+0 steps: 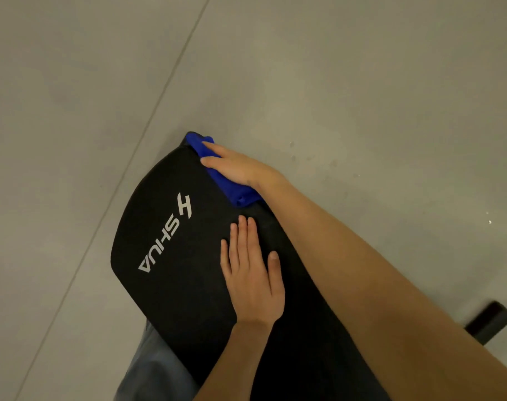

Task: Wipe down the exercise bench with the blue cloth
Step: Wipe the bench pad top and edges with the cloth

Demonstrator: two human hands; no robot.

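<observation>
Mostly hidden under our right hand, the blue cloth lies bunched at the far edge of the exercise bench, whose near end is cut off from view. White lettering on the bench reads SHUA, beside a logo. The bench pad is black, matte and round-cornered. Our right hand presses flat on the cloth. Our left hand rests flat on the bench's middle, fingers straight, holding nothing.

The black padded bench, printed SHUA, stands on the grey floor, a blue cloth on its one-o'clock edge.
</observation>
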